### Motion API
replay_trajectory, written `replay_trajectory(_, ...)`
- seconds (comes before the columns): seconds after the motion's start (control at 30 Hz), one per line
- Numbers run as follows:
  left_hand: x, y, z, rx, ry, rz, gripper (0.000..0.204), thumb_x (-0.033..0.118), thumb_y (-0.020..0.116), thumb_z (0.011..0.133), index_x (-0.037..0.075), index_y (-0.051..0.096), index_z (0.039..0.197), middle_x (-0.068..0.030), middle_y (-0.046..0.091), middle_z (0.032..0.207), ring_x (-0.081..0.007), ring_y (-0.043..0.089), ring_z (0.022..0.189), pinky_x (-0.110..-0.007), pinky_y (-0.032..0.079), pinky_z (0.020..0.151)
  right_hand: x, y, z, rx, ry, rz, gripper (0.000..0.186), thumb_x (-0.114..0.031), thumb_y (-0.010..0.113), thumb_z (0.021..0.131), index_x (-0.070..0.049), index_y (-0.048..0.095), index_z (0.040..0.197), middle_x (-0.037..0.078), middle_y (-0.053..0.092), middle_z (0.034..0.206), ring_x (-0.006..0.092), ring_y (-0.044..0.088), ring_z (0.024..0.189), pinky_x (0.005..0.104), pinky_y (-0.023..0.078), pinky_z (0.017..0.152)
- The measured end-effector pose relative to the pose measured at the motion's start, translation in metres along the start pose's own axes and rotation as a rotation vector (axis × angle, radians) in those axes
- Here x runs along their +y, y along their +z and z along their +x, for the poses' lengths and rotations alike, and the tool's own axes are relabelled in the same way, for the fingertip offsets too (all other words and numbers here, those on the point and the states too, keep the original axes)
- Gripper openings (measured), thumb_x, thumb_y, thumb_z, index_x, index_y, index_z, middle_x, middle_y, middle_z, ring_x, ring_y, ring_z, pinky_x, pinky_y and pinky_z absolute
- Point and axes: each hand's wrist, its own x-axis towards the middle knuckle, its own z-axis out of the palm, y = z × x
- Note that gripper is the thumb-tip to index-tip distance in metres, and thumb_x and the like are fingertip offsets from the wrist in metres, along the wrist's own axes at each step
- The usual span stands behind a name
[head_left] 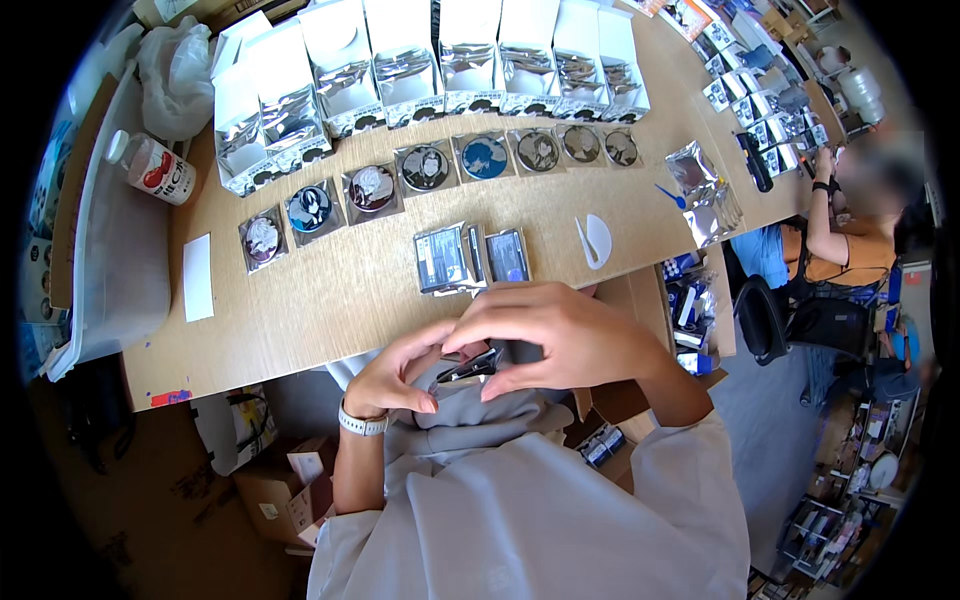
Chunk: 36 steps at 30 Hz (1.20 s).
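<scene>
I have the small dark packet (472,367) up between my hands, in front of my lap and just off the near edge of the table (350,315). My left hand (395,375) curls around it with the thumb at the near side; my right hand (568,335) arches over the other side, bent fingers and thumb close to it — whether those fingertips press, I cannot tell. Its surface glints, so I expect a slick film that slides if pinched at one corner. I judge it light, thin and rather limp, likely to crease or tear under a hard squeeze; what is inside is hidden. The best hold is probably by two opposite edges, with soft fingertips — flat support beneath, no bending. The stack of flat packets (440,262) sits on the table beyond.
</scene>
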Motion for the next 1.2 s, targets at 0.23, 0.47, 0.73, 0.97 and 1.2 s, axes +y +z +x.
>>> replay_trajectory(0.23, 0.01, 0.013, 0.021, 0.397, 0.225, 0.234, 0.076, 0.024, 0.081, 0.088, 0.003, 0.045, 0.151, -0.0113, 0.055, 0.145, -0.0224, 0.052, 0.136, -0.035, 0.04, 0.109, 0.008, -0.05, 0.012, 0.204, 0.177, -0.191, 0.016, -0.011, 0.078, 0.089, -0.005, 0.079, 0.104, 0.007, 0.076, 0.097, 0.0166, 0.07, 0.088, 0.0308, 0.055, 0.076)
replay_trajectory(0.47, 0.033, 0.01, 0.039, 0.626, 0.271, 1.01, 0.055, 0.004, 0.075, 0.088, 0.003, 0.055, 0.139, -0.0136, 0.057, 0.138, -0.0281, 0.055, 0.13, -0.037, 0.043, 0.107, 0.114, -0.169, 0.061, 0.64, 0.138, -0.755, 0.019, -0.016, 0.076, 0.091, -0.007, 0.081, 0.106, 0.013, 0.078, 0.098, 0.0254, 0.072, 0.08, 0.034, 0.055, 0.074)
replay_trajectory(0.73, 0.028, 0.004, 0.046, 0.613, 0.224, 1.252, 0.075, 0.008, 0.081, 0.083, 0.002, 0.046, 0.149, -0.0201, 0.049, 0.151, -0.0384, 0.048, 0.139, -0.043, 0.038, 0.117, 0.153, -0.168, 0.084, 0.685, 0.292, -0.757, 0.021, -0.018, 0.078, 0.088, -0.007, 0.081, 0.106, 0.016, 0.077, 0.099, 0.0303, 0.075, 0.084, 0.0378, 0.058, 0.077)
replay_trajectory(0.97, 0.033, 0.003, 0.051, 0.555, 0.176, 1.35, 0.078, 0.01, 0.083, 0.081, 0.002, 0.046, 0.15, -0.02, 0.052, 0.148, -0.0394, 0.049, 0.137, -0.044, 0.04, 0.115, 0.153, -0.163, 0.079, 0.586, 0.292, -0.904, 0.025, -0.013, 0.076, 0.089, -0.009, 0.079, 0.114, 0.016, 0.077, 0.107, 0.0299, 0.074, 0.092, 0.039, 0.058, 0.084)
replay_trajectory(1.2, 0.036, 0.0, 0.054, 0.535, 0.171, 1.259, 0.078, 0.008, 0.085, 0.078, 0.001, 0.05, 0.147, -0.0199, 0.056, 0.141, -0.0382, 0.055, 0.13, -0.041, 0.045, 0.11, 0.141, -0.136, 0.053, 0.744, 0.138, -0.87, 0.024, -0.008, 0.072, 0.09, -0.001, 0.074, 0.113, 0.016, 0.073, 0.109, 0.0339, 0.068, 0.102, 0.0419, 0.054, 0.09)
